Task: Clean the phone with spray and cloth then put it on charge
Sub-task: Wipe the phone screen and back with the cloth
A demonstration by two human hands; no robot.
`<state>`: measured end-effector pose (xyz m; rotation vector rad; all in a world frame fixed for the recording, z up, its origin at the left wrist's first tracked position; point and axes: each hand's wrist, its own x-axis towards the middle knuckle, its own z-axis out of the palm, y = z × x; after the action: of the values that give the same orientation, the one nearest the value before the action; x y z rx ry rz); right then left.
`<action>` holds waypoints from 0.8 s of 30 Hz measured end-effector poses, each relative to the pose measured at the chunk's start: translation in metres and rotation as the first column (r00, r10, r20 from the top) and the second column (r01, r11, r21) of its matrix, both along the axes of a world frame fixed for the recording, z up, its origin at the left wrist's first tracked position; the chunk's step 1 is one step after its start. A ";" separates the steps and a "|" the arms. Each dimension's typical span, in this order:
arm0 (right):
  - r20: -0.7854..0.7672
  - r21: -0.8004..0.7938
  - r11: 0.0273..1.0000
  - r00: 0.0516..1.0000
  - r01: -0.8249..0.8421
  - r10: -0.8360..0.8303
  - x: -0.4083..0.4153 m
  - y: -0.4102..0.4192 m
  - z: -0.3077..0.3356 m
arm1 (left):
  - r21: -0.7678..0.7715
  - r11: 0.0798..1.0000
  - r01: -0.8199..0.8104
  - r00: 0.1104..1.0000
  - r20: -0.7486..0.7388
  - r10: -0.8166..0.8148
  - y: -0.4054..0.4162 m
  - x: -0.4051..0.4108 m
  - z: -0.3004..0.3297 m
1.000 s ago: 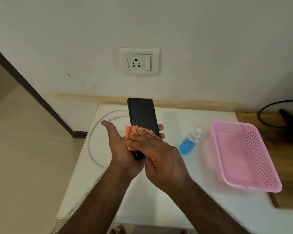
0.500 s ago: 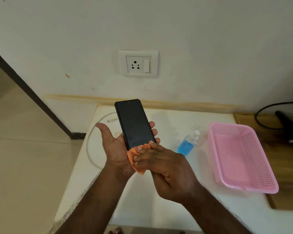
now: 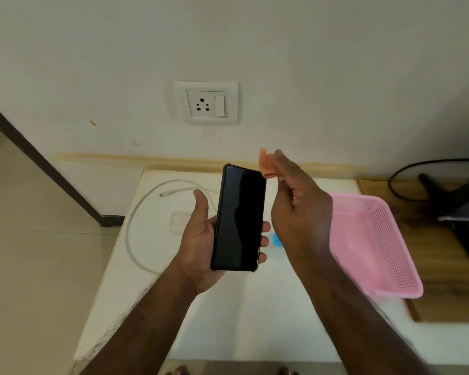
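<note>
Left hand (image 3: 201,239) wrapped around the phone (image 3: 238,217): thumb on the left edge, fingertips (image 3: 264,242) curling over the right edge, screen up and dark. The phone is held above the white surface (image 3: 241,320), top end tilted away toward the wall. Right hand (image 3: 298,212) is off the phone, raised just beside its top right corner, pinched on the orange cloth (image 3: 266,163) between thumb and fingers. Cloth not touching the screen.

Wiping looks done or paused, judging by the clear gap between cloth and glass. Charging not started: white cable (image 3: 136,212) lies looped on the surface left of the phone, its free plug end (image 3: 163,194) near the back edge. A small white block (image 3: 180,220), probably the adapter, sits inside the loop. Socket (image 3: 206,102) on the wall above has nothing plugged in.

Handling guesses:
- Phone: rigid, glass front, likely slick if spray is wet on it. Grip on the long edges, as it is, keeps prints off the screen. The case looks rubbery, should help.
- Cloth: light, limp, a pinch is enough; drop it anywhere, the pink basket (image 3: 377,253) is close.
- Cable: floppy; take it at the plug, not mid-length.

Spray bottle is mostly hidden behind the right hand, only a blue patch (image 3: 276,239) shows.
</note>
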<state>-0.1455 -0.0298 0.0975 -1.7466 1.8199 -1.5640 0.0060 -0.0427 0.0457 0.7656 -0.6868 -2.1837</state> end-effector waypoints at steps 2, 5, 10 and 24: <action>-0.088 0.070 0.994 0.992 -0.083 0.089 -0.001 0.001 -0.005 | 0.005 1.000 -0.003 1.000 -0.018 0.003 0.002 0.000 0.001; -0.192 0.158 0.977 0.967 -0.140 0.170 0.000 0.004 -0.015 | 0.020 0.999 -0.045 0.999 -0.023 0.046 0.001 0.002 0.001; -0.334 0.193 0.970 0.920 -0.149 0.208 0.012 0.010 -0.021 | 0.058 0.986 -0.155 0.988 0.007 0.155 -0.006 0.007 -0.002; -0.354 0.515 0.827 0.822 -0.226 0.445 0.028 0.032 -0.026 | 0.141 0.912 -0.385 0.921 -0.008 0.390 -0.018 0.016 -0.010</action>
<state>-0.1172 0.0019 0.0712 -2.1562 1.7125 -0.5409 0.0223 -0.0610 0.0353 0.8504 -0.3311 -1.8846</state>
